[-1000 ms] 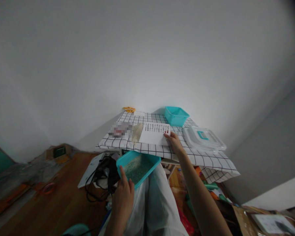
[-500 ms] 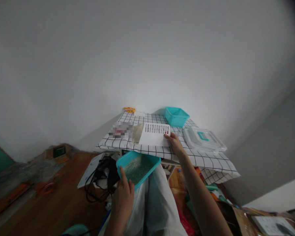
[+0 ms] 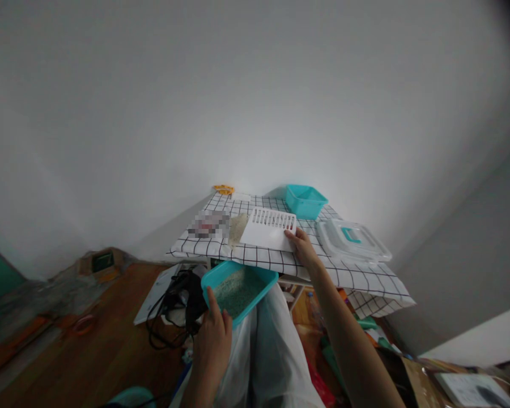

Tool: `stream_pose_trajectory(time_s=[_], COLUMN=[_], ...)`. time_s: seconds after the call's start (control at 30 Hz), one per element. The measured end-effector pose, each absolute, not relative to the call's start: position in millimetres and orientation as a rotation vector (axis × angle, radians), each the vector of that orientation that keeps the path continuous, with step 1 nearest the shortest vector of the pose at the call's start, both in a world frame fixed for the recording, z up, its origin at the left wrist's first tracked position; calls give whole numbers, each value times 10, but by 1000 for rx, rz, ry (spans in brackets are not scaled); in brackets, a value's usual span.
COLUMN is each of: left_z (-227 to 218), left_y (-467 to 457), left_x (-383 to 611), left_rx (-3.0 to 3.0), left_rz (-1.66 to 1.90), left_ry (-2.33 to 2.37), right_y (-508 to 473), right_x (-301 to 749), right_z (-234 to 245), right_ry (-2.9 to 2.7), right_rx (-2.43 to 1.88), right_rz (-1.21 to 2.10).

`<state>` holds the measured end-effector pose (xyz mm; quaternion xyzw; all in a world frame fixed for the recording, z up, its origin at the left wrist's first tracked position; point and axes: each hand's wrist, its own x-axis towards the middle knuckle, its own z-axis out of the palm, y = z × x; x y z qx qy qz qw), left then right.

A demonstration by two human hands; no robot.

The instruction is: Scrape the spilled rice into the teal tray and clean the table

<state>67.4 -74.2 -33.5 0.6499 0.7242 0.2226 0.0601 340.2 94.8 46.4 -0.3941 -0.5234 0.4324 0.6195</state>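
Note:
A white slotted plastic panel (image 3: 266, 232) is gripped at its right edge by my right hand (image 3: 301, 245), thumb on top, over the checked tablecloth. Beside its left edge lies a patch of pale granular material (image 3: 237, 228). My left hand (image 3: 215, 328) holds the near left rim of a teal tray (image 3: 267, 277), fingers against its side. Pale grains cover the tray's floor. The tray sits above my lap, just below the table's front edge. What lies beneath the panel is hidden.
On the checked tablecloth (image 3: 369, 277) stand a teal bin (image 3: 308, 207) at the back and a clear lid (image 3: 355, 241) at the right. A yellow packet (image 3: 224, 189) lies by the wall. Black cables (image 3: 170, 311) lie on the left, below the table.
My right hand has tilted and raised the white slotted panel slightly, its slotted end moving away from me. My left hand and the teal tray stay put.

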Motion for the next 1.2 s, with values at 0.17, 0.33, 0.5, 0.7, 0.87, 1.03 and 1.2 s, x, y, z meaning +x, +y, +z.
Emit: stream_pose_trajectory(time_s=[0.17, 0.33, 0.5, 0.7, 0.87, 1.03, 1.2], left_z=[-355, -316, -288, -245, -211, -262, -292], left_y=[-731, -738, -752, -748, -752, -754, -749], left_x=[670, 678, 682, 637, 627, 667, 667], left_rx=[1982, 1962, 1952, 1940, 1928, 1929, 1940], left_rz=[645, 657, 624, 612, 585, 646, 624], left_ry=[2222, 2189, 2196, 2139, 2099, 2169, 2168], right_y=[903, 886, 916, 883, 906, 1081, 1207], right_x=[3358, 3353, 3376, 3337, 3356, 3483, 3579], right_z=[504, 511, 485, 528, 482, 346, 245], right_ry=[-1270, -1276, -1237, -1269, -1258, -1105, -1011], right_rx=[-908, -906, -905, -889, -910, -943, -993], right_rz=[1049, 1093, 1108, 1122, 1112, 943, 792])
